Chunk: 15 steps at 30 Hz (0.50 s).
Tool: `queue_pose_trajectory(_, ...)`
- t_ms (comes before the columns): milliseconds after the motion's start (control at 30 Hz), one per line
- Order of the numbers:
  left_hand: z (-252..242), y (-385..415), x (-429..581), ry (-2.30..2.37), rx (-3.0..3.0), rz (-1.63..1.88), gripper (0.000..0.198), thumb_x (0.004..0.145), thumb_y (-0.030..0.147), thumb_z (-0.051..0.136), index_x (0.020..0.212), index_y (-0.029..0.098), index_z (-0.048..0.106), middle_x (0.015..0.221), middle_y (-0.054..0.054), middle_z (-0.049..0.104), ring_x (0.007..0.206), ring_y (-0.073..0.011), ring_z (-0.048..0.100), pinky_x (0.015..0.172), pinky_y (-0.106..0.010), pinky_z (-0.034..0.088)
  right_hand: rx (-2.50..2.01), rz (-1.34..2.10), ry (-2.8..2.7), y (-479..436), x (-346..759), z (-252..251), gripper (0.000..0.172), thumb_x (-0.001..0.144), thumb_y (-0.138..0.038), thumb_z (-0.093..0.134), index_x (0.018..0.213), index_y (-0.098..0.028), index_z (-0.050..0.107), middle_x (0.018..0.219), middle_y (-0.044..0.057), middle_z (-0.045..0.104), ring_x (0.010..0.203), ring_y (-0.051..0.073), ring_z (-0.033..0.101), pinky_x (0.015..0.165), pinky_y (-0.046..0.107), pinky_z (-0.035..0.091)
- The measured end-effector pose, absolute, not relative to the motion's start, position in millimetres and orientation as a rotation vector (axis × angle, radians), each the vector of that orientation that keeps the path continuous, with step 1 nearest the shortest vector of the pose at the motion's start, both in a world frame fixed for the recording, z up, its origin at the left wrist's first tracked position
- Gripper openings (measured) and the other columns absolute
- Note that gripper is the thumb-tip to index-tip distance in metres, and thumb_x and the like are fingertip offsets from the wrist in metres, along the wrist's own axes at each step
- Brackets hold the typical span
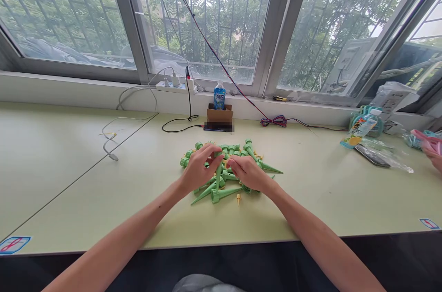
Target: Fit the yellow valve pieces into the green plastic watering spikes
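A pile of several green cone-shaped plastic spikes (256, 159) lies in the middle of the pale green table (311, 200), with small yellow pieces (238, 198) scattered among them. My left hand (198, 167) and my right hand (248, 173) both rest over the pile, fingers curled. Their fingertips meet on one green spike (218, 171) that hangs point-down between them. Part of the pile is hidden under my hands.
A drink bottle (219, 95) stands in a small cardboard box (220, 114) by the window sill. A power strip (174, 86) with cables sits on the sill. Bagged items and a bottle (362, 128) lie at the right, where another person's hand (435, 157) shows.
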<state>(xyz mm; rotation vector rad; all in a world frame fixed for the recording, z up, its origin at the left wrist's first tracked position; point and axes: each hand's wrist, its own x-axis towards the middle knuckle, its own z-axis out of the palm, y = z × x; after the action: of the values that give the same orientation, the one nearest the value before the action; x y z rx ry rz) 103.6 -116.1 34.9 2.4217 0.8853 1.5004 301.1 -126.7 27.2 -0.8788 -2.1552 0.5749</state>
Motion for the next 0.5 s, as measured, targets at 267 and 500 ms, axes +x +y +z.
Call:
queue_pose_trajectory(267, 35.8, -116.1, 103.4, 0.896, 2.410, 1.483, 0.012, 0.094, 0.029, 0.053, 0.091, 0.019, 0.059, 0.082, -0.001, 0.057, 0.061, -0.0087, 0.054, 0.053, -0.019, 0.053, -0.903, 0.538, -2.101, -128.8, 300.2, 32.2, 0.031, 0.102, -0.039, 0.037, 0.082, -0.021, 0.052, 0.062, -0.003, 0.048, 0.056, 0.013, 0.042, 0.058, 0.025, 0.036)
queue_pose_trajectory(500, 33.3, -114.3, 103.0, 0.880, 2.407, 1.486, 0.010, 0.094, 0.028, 0.054, 0.093, 0.019, 0.059, 0.082, -0.002, 0.056, 0.063, -0.0092, 0.053, 0.055, -0.019, 0.053, -0.921, 0.609, -2.045, -127.4, 299.7, 29.0, 0.026, 0.101, -0.041, 0.039, 0.086, -0.022, 0.048, 0.063, -0.004, 0.049, 0.054, 0.013, 0.044, 0.055, 0.025, 0.035)
